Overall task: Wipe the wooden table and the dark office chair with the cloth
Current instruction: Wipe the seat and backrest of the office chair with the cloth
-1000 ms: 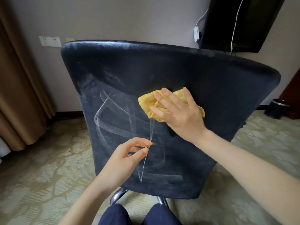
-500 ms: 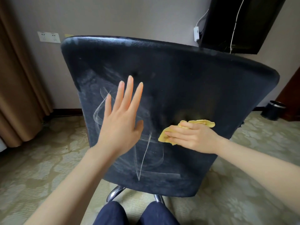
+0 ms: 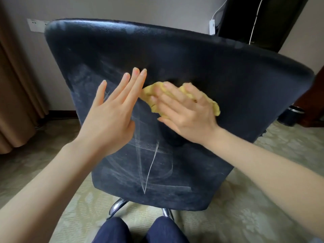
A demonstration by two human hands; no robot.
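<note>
The right hand and the cloth are now found higher than half a second ago, moved from the lower right of the chair back to its centre. The chair is seen from behind, and pale streaks are marked across its dark back towards 7 o'clock. The left hand is laid flat on the back, fingers straight, at 9 o'clock of the cloth. The yellow cloth is pressed against the back under the spread right fingers. A dark bin is seen at 3 o'clock.
</note>
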